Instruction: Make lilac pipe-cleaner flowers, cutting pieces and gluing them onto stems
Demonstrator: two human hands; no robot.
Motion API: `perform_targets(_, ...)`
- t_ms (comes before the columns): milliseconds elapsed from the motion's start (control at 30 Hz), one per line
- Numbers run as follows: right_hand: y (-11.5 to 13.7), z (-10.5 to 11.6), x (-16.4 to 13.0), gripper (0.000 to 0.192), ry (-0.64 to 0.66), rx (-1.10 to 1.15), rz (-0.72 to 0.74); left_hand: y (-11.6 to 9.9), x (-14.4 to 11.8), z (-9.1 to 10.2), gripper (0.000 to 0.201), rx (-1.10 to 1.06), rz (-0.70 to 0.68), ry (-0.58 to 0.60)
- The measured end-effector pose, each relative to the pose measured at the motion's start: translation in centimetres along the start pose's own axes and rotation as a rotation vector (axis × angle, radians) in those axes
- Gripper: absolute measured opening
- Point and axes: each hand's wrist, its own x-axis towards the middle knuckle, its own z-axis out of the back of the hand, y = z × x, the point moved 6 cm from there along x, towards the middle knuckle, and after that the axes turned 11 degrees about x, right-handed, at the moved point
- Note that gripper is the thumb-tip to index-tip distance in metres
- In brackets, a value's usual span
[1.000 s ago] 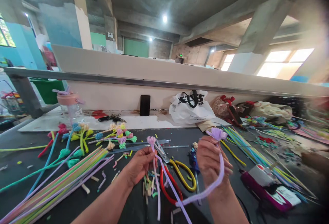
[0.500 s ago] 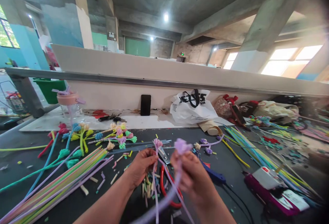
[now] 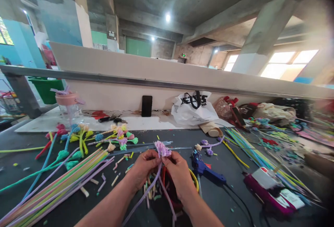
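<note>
My left hand (image 3: 142,169) pinches a fuzzy purple pipe-cleaner flower (image 3: 162,149) just below its head. Against its other side, my right hand (image 3: 179,175) closes with thumb and fingers on a second purple flower. The two heads are pressed together so that I cannot tell one from the other. Purple stems (image 3: 146,192) hang below both hands toward me. Red and yellow curved tool handles (image 3: 195,180) lie beneath, partly covered by the right hand. A blue glue gun (image 3: 211,173) rests to the right, near a purple sprig (image 3: 212,146).
Long pastel pipe cleaners (image 3: 65,185) lie at left, with finished colourful flowers (image 3: 122,136) behind. A phone (image 3: 146,106) leans on the back panel beside a white bag (image 3: 194,110). At right are a purple-and-white device (image 3: 268,194) and more pipe cleaners (image 3: 250,150).
My right hand has moved left and brought its purple flower against the one in my left hand. The pliers area and glue gun are now less covered by the right hand.
</note>
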Motion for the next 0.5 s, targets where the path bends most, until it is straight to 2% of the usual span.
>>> perform_targets(167, 0.0, -1.0, -0.7, 0.013, 0.016, 0.209, -0.031, 0.0, 0.0, 0.1, 0.026, 0.015, -0.02, -0.044)
perform_targets(367, -0.2, -0.8, -0.6, 0.016, 0.014, 0.25, -0.056, 0.6, 0.1, 0.4, 0.025, -0.001, 0.032, -0.088)
perform_targets(500, -0.4, -0.5, -0.4, 0.021, 0.039, 0.313, -0.14, -0.1, -0.2, -0.4, 0.027, 0.1, 0.1, -0.087)
